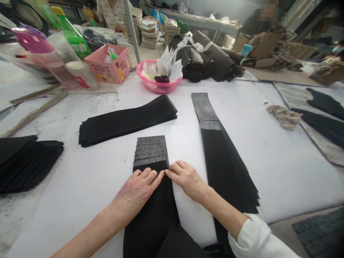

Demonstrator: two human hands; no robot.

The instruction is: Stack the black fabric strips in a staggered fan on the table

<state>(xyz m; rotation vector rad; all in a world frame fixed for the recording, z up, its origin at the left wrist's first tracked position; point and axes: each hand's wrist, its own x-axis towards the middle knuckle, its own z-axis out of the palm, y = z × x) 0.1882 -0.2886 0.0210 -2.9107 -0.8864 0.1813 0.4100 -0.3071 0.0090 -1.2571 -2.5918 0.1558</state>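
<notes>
In the head view a stack of black fabric strips [149,222] lies lengthwise before me, its far ends stepped and showing speckled grey [150,148]. My left hand [142,188] rests across the top strip, fingers curled, thumb and forefinger at its right edge. From the other side, my right hand [185,177] pinches that same edge, its fingertips meeting those of the left. What lies under the fingers is partly hidden. Right of my hands is a second fanned stack of black strips [225,161] with a grey end. Beyond them a folded black stack [126,120] lies crosswise.
More black pieces [29,161] are fanned at the left. A pink basin [158,86] of papers, a pink box [110,66] and a green bottle [71,34] stand at the back. A beige cloth [284,116] lies right. Two people are beyond the table.
</notes>
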